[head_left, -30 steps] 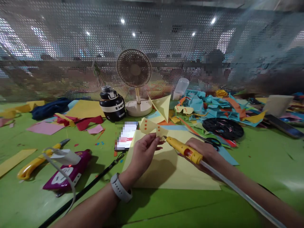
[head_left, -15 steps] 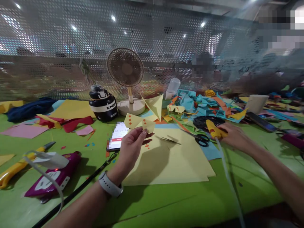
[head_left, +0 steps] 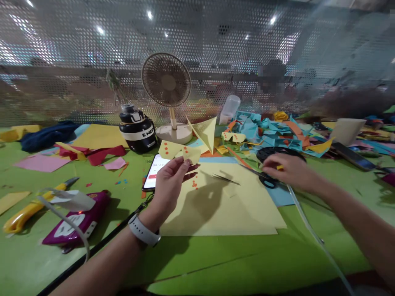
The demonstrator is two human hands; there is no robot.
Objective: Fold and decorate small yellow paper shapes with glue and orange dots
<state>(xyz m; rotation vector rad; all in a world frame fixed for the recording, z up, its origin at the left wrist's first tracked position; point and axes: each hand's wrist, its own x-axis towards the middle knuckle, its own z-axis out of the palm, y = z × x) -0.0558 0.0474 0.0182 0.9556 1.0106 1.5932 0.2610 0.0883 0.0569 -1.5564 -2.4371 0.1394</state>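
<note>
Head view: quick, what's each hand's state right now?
Left hand: closed, holding an orange-dotted yellow paper cutout.
Right hand: curled over a mostly hidden yellow tool; grip cannot be told.

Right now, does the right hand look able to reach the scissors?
Probably yes: the right hand is close to the scissors, which lie mostly uncovered beside it. However, it seems to hold the glue gun, mostly hidden, so it may first need to let that go.

Tweezers (head_left: pixel 226 179) lie on the sheet (head_left: pixel 234 218), left of scissors (head_left: pixel 264 177).
</note>
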